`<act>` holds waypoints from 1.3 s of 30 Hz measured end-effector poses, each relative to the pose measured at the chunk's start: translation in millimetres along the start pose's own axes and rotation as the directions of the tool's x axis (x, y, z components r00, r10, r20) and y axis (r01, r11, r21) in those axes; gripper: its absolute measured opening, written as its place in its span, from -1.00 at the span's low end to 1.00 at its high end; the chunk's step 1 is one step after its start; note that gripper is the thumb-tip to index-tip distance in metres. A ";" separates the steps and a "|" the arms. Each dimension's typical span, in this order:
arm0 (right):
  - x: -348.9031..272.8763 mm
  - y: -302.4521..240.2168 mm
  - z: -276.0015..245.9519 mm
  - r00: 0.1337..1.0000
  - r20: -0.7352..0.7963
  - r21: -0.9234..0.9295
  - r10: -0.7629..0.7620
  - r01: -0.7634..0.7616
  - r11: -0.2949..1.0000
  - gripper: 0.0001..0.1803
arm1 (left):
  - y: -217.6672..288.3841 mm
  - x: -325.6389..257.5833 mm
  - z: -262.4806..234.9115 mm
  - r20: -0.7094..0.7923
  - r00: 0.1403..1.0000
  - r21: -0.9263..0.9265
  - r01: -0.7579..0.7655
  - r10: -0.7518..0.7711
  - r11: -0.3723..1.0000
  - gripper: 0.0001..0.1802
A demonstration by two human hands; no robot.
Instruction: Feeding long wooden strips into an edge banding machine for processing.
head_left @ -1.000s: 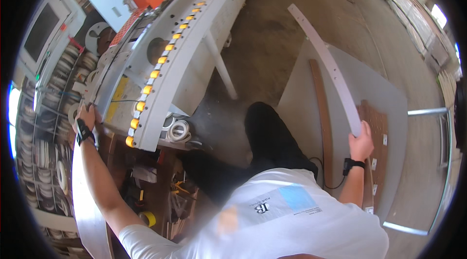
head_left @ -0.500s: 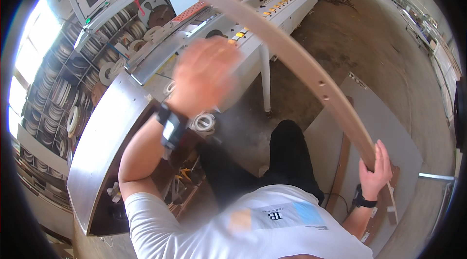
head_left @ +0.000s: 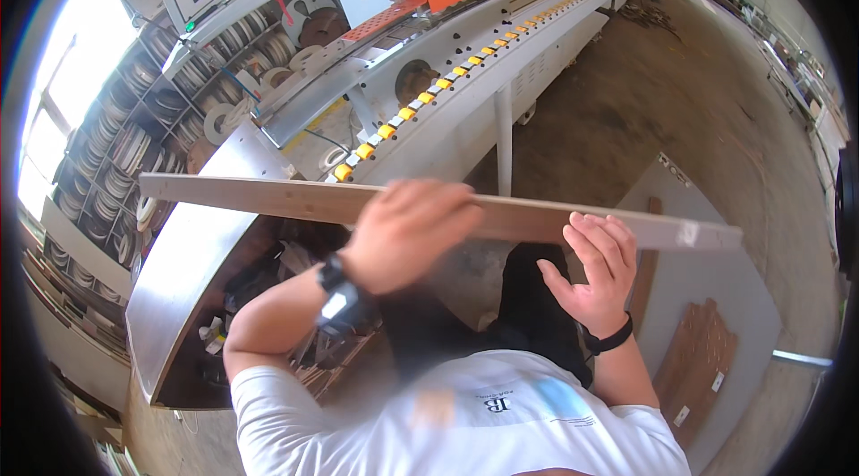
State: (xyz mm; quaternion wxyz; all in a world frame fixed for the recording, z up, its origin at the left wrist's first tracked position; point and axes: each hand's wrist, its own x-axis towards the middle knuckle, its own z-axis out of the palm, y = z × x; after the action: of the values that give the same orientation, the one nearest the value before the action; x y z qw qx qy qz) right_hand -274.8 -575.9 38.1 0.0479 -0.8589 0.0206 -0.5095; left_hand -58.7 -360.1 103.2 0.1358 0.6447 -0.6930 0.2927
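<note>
A long, narrow wood-brown board [head_left: 277,199] with a pale edge spans the view from left to right in front of me, its right end slightly lower. My left hand [head_left: 407,233], a little blurred, is closed over the middle of the board with bent fingers across its upper edge. Against the board's right part lie the stretched fingers of my right hand [head_left: 598,272], the thumb standing apart below the board. A whitish patch shows near the right end. Behind the left hand, part of the board is hidden.
Beyond the board runs a long grey-and-orange machine [head_left: 465,118] with yellow rollers. A curved metal-topped table [head_left: 192,270] stands at left, near racks of edging rolls [head_left: 112,181]. At right, brown strips [head_left: 698,369] lie on a grey panel [head_left: 707,270].
The board has swung from a steep slant to nearly level across me. My left hand has come down onto it, and my right hand has moved left and loosened its grip.
</note>
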 end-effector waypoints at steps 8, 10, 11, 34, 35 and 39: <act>-58.2 23.1 55.6 0.943 0.215 0.318 0.252 -0.312 0.895 -0.58 | -113.2 -119.6 -88.5 0.102 0.843 -0.057 0.534 -0.527 0.843 -0.46; -71.8 27.5 71.1 0.915 0.306 0.386 0.262 -0.371 0.845 -0.60 | -135.2 -152.7 -103.1 0.116 0.781 -0.027 0.620 -0.613 0.784 -0.48; -77.9 29.0 78.8 0.915 0.309 0.395 0.260 -0.372 0.840 -0.60 | -143.1 -169.2 -111.3 0.119 0.777 -0.018 0.624 -0.618 0.781 -0.48; -217.4 76.8 181.6 0.308 0.799 0.198 0.516 -0.946 0.258 -0.74 | -287.8 -129.3 -27.1 0.185 0.643 0.505 0.586 -0.743 0.633 -0.61; -219.8 78.0 178.8 0.308 0.799 0.192 0.516 -0.945 0.265 -0.74 | -293.4 -112.0 -17.6 0.247 0.576 0.514 0.604 -0.779 0.609 -0.63; -217.5 70.0 174.0 0.370 0.772 0.258 0.517 -0.926 0.278 -0.76 | -332.3 -119.5 5.8 0.180 0.572 0.662 0.531 -0.800 0.529 -0.67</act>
State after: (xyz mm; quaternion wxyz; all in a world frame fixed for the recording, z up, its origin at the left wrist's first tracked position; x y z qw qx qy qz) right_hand -225.7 -616.5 -241.9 0.5948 -0.7597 0.2344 -0.1189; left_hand 281.5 -265.2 107.6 -0.1171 0.9246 -0.2777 0.2329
